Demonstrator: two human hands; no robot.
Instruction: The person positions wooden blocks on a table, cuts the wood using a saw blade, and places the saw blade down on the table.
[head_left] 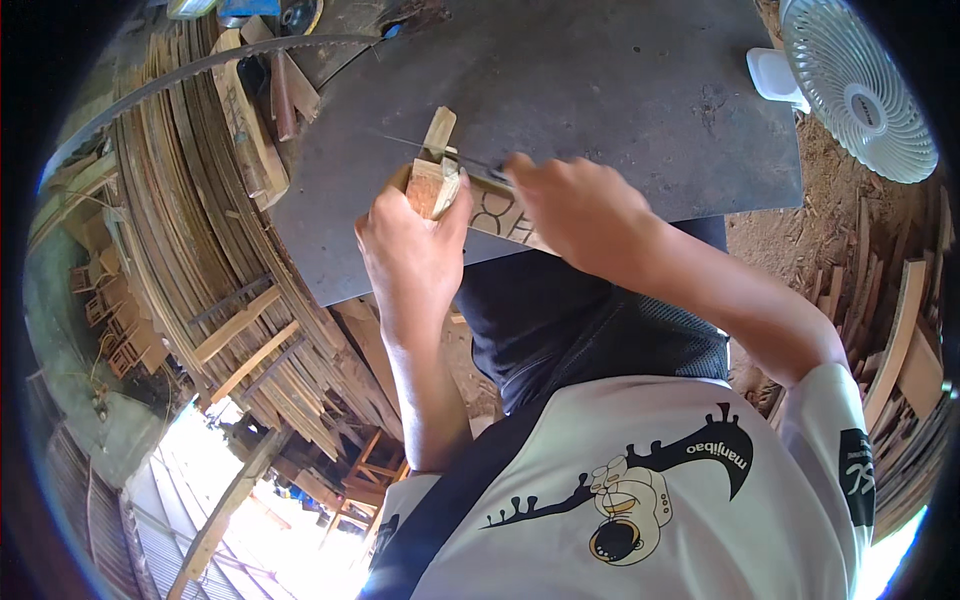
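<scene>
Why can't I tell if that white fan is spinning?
Cannot tell. The fan stands by the metal table, but its grille hides the blades, and one still picture shows no motion either way.

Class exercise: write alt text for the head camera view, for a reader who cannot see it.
Seen from above, a person's left hand grips a small wooden block on a dark metal saw table, while the right hand presses a marked wooden piece beside it, at a thin band-saw blade. Stacked wooden slats lie to the left and a white fan stands at the upper right.
</scene>
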